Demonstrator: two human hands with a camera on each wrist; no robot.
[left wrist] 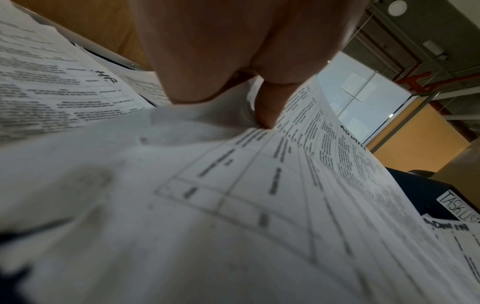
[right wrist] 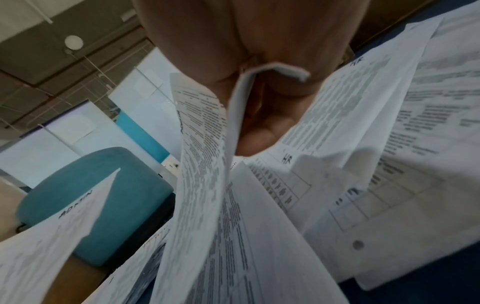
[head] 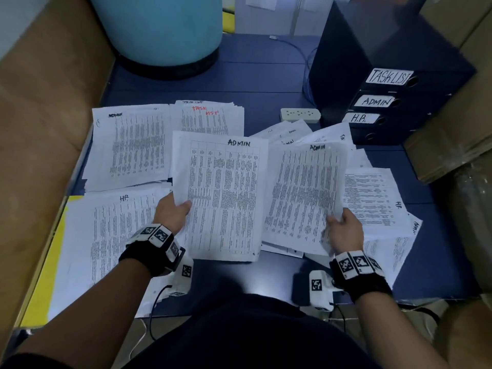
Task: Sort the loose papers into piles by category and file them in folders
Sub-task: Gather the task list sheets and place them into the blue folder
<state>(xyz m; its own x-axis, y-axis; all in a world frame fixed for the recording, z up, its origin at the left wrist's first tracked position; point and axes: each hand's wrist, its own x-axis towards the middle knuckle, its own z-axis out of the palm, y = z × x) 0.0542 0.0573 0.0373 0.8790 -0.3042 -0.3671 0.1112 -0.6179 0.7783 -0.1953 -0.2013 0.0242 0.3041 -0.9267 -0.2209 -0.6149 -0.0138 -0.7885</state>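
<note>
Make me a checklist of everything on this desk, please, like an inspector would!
Surface: dark blue desk, mostly papered over.
Job's things: sorted ADMIN pile, TASK LIST pile and HR pile on the left; loose papers on the right; binders labelled TASKLIST, ADMIN, H.R..
Clutter: white power strip.
Hands: left hand holds an ADMIN sheet; right hand holds another ADMIN sheet.
Cables: thin cable beside the binders; black wires from the wrist cameras.
Surroundings: teal chair, cardboard boxes.
</note>
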